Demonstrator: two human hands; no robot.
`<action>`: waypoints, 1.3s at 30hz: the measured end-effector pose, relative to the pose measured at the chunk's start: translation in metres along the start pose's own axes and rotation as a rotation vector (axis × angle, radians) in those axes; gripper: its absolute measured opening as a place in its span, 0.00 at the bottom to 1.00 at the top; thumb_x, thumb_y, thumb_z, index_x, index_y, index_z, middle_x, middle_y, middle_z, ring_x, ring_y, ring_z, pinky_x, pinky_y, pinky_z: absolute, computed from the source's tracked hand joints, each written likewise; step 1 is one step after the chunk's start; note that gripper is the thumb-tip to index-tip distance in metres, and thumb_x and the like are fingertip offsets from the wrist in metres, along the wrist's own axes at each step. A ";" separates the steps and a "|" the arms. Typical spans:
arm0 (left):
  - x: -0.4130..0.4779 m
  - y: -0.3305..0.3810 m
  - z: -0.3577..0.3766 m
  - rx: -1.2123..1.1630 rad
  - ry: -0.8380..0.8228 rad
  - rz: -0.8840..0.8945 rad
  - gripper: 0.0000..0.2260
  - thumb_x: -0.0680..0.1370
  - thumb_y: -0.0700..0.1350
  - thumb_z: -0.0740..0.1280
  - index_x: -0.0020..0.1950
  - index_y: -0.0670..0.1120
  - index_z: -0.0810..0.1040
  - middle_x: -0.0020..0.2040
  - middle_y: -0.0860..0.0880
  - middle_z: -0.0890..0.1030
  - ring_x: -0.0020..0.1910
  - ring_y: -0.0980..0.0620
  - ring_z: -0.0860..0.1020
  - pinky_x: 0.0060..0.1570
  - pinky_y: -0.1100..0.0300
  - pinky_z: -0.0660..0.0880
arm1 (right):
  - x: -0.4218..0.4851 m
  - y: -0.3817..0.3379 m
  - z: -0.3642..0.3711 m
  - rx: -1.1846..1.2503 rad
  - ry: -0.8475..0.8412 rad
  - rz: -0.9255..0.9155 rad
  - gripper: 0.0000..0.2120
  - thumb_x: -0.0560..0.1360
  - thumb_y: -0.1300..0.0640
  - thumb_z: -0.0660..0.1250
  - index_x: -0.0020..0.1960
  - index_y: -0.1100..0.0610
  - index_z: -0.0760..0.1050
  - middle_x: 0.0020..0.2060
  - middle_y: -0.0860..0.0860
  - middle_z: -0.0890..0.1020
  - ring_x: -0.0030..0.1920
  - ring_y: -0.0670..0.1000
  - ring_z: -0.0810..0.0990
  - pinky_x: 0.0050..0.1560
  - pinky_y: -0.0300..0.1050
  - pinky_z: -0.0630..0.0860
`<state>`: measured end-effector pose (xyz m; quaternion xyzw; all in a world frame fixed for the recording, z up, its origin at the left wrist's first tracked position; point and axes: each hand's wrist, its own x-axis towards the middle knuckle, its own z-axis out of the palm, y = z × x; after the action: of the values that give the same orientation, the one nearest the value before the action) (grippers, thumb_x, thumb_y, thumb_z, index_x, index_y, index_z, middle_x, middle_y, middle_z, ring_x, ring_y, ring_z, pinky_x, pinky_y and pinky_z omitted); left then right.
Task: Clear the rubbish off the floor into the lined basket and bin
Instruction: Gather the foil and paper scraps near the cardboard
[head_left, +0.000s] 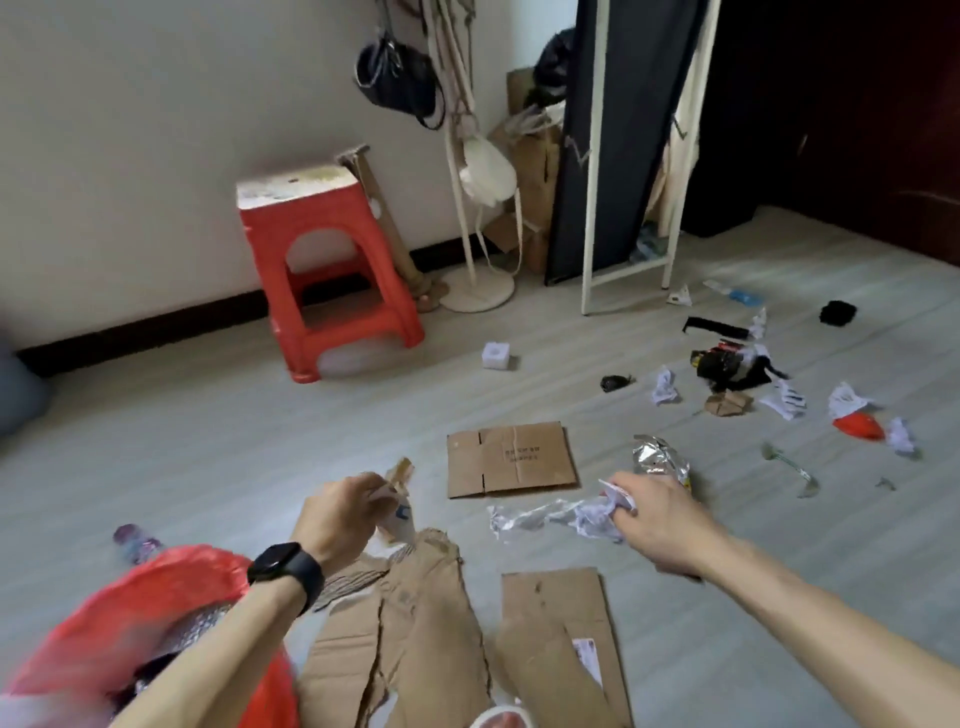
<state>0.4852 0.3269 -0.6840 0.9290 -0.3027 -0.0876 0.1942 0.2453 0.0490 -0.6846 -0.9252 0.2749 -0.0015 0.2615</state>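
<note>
My left hand (340, 512), a black watch on its wrist, grips a torn brown-and-white paper scrap (397, 499) above the floor. My right hand (657, 512) clutches a crumpled white paper wad (597, 517) low over the floor. Just beyond it lies a crinkled silver foil wrapper (657, 457). The basket with a red liner (171, 597) sits at the bottom left, under my left forearm, with dark and silvery rubbish inside. Torn cardboard pieces (431, 618) lie below my hands, and a flat cardboard sheet (511, 460) lies further out.
Scattered paper wads, black scraps and a red piece (857, 427) litter the floor at right. A red plastic stool (324, 265) stands by the wall, next to a white coat stand (475, 291) and a white-framed rack (623, 156). A small white box (496, 356) lies mid-floor.
</note>
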 end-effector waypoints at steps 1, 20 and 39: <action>-0.016 -0.013 -0.024 -0.025 0.046 -0.020 0.02 0.75 0.48 0.70 0.46 0.51 0.82 0.39 0.50 0.83 0.41 0.44 0.80 0.37 0.54 0.76 | -0.001 -0.027 -0.006 -0.024 0.003 -0.054 0.09 0.75 0.59 0.62 0.37 0.52 0.66 0.34 0.49 0.74 0.39 0.56 0.73 0.39 0.49 0.68; -0.195 -0.180 -0.192 0.114 0.516 -0.180 0.04 0.76 0.50 0.68 0.44 0.53 0.82 0.41 0.53 0.81 0.39 0.48 0.79 0.33 0.55 0.74 | 0.002 -0.347 0.092 -0.249 -0.027 -0.685 0.04 0.73 0.54 0.63 0.46 0.53 0.73 0.46 0.54 0.82 0.48 0.61 0.79 0.38 0.48 0.71; -0.192 -0.243 -0.070 -0.233 0.119 -0.473 0.25 0.74 0.47 0.63 0.71 0.48 0.69 0.69 0.49 0.74 0.66 0.51 0.72 0.64 0.61 0.67 | 0.014 -0.360 0.208 0.190 -0.494 -0.329 0.29 0.69 0.51 0.70 0.69 0.55 0.71 0.65 0.52 0.77 0.66 0.53 0.75 0.67 0.48 0.71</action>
<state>0.4794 0.6434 -0.7129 0.9488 -0.0532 -0.1102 0.2911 0.4704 0.3989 -0.6911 -0.9011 0.0485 0.1552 0.4020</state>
